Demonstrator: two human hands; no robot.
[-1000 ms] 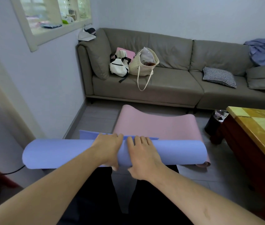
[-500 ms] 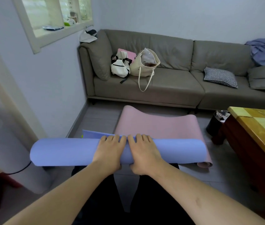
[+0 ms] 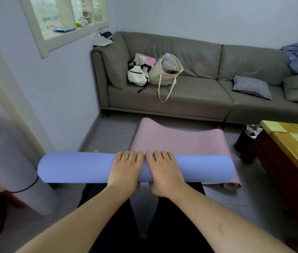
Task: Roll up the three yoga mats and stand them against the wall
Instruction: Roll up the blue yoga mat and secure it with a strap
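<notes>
Blue yoga mat (image 3: 82,167): fully rolled cylinder, long axis running left to right across the head view, level, in front of the person's knees. Whether it rests on the floor or is lifted clear cannot be told.

Left hand (image 3: 126,168) and right hand (image 3: 162,170): side by side on the middle of the blue yoga mat, fingers (image 3: 131,155) draped over its top and curved around the far side, thumbs tucked underneath, clamped on the roll. Fingertips hidden behind the roll.

Pink yoga mat (image 3: 177,139): beyond the blue yoga mat, lying flat on the floor, far edge curled up; its near end partly rolled, showing only at the blue yoga mat's right end. The rest of that near end is hidden.

Grey yoga mat (image 3: 7,172): rolled, left of the blue yoga mat, leaning against the door frame, cut off by the picture edge.

Floor (image 3: 111,136): grey tile. Grey sofa (image 3: 199,99) beyond the pink yoga mat, carrying bags and cushions. Wooden desk (image 3: 294,148) right of the blue yoga mat, partly cut off.
</notes>
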